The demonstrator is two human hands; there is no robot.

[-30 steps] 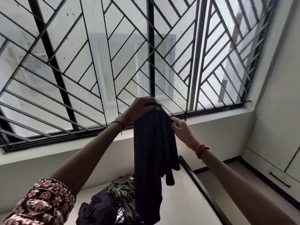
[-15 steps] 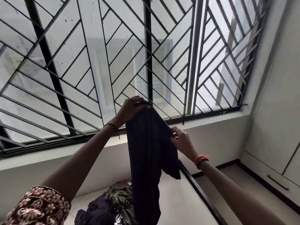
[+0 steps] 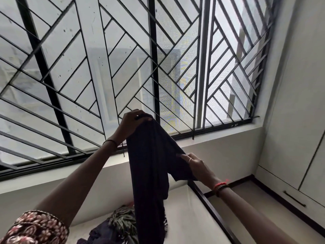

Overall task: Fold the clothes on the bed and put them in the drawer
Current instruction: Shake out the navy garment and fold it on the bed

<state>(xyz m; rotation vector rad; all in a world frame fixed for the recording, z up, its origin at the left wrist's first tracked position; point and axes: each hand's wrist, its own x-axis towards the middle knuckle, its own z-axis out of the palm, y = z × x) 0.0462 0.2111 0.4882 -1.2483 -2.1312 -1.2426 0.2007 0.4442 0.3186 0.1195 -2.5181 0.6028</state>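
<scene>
One head-worn wide-angle camera faces the barred window [image 3: 123, 67] from nearby.

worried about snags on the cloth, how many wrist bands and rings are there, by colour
dark bands: 2, left wrist and right wrist
red bands: 1, right wrist
rings: 1
total: 4

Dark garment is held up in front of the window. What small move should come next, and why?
Probably lift the right hand outward, level with the left hand, to spread the dark garment. The left grips its top, the right pinches a lower side edge, and the cloth hangs bunched, not flat enough to fold.
</scene>
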